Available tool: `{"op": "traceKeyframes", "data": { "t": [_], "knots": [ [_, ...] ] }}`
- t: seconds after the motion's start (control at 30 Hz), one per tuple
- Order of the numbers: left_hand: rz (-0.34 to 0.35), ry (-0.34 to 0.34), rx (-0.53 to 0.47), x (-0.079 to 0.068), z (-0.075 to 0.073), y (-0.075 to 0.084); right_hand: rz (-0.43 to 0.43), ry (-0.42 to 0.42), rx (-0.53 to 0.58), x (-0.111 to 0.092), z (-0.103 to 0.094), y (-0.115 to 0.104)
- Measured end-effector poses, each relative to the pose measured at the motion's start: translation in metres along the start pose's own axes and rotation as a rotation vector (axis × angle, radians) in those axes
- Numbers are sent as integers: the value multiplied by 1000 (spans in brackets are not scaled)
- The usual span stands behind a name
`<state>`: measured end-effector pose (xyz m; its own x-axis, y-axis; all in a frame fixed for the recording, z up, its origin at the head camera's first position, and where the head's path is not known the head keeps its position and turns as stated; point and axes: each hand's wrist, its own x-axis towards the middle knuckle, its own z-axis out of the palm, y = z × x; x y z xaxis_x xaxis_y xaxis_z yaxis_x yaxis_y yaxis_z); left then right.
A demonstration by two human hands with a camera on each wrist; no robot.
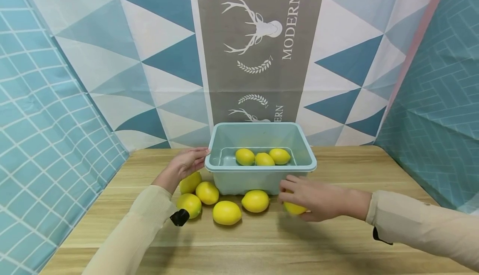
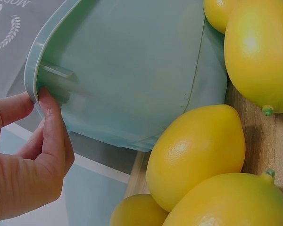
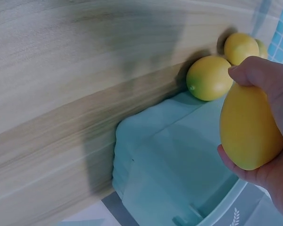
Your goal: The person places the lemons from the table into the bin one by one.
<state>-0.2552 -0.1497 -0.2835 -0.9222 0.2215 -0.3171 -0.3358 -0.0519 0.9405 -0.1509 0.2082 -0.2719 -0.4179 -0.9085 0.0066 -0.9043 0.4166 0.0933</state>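
A pale blue-green plastic bin (image 1: 262, 179) stands on the wooden table with three yellow lemons inside, one of them a lemon (image 1: 245, 157) at the left. My left hand (image 1: 190, 161) pinches the bin's left rim (image 2: 32, 70) between thumb and fingers. In front of the bin's right part, my right hand (image 1: 314, 198) grips a lemon (image 3: 251, 127), thumb on one side and fingers on the other. The fingers cover much of this lemon in the head view. Several loose lemons lie before the bin, including a lemon (image 1: 226, 213) and another lemon (image 1: 255, 201).
More lemons cluster at the bin's left front corner, among them a lemon (image 1: 207, 192) under the left forearm. The wooden table (image 1: 239, 250) meets a patterned backdrop (image 1: 168, 59) behind and a blue tiled sheet (image 1: 45, 142) at the left.
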Motion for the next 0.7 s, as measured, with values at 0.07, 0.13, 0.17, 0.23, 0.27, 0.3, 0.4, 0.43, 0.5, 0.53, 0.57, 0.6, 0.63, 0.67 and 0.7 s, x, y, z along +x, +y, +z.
{"op": "traceKeyframes", "data": {
  "t": [0.07, 0.13, 0.17, 0.23, 0.27, 0.3, 0.4, 0.43, 0.5, 0.53, 0.57, 0.6, 0.63, 0.67, 0.7],
  "knots": [
    [1, 0, 1, 0, -1, 0, -1, -5, 3, 1, -2, 0],
    [1, -5, 0, 0, -1, -1, -3, -12, 3, 2, -4, 0],
    [2, -7, -1, 0, -2, -1, -2, -16, 1, 3, -5, 0],
    [2, -9, -5, 0, -2, -1, 2, -24, -4, 3, -7, 0],
    [2, -10, -6, 0, -2, -1, 6, -30, -8, 3, -7, 0],
    [2, -11, -8, 0, -2, -1, 13, -35, -8, 3, -8, 0],
    [3, -11, -8, 1, -2, -1, 30, -49, -8, 3, -9, -1],
    [4, -12, -6, 1, -2, -1, 35, -52, -5, 3, -10, -1],
    [7, -13, -2, 1, -2, -1, 46, -57, -3, 3, -11, -1],
    [8, -13, 1, 1, -2, -1, 49, -59, -5, 3, -12, -2],
    [9, -14, 2, 1, -2, -1, 51, -59, -9, 3, -13, -1],
    [10, -12, 2, 1, -2, -1, 52, -58, -14, 4, -14, -1],
    [11, -11, 2, 1, -2, -1, 56, -60, -19, 4, -15, -1],
    [11, -10, 2, 1, -2, -1, 58, -60, -23, 4, -16, -1],
    [11, -10, 1, 1, -2, -1, 59, -57, -27, 5, -17, -1]
  ]
}}
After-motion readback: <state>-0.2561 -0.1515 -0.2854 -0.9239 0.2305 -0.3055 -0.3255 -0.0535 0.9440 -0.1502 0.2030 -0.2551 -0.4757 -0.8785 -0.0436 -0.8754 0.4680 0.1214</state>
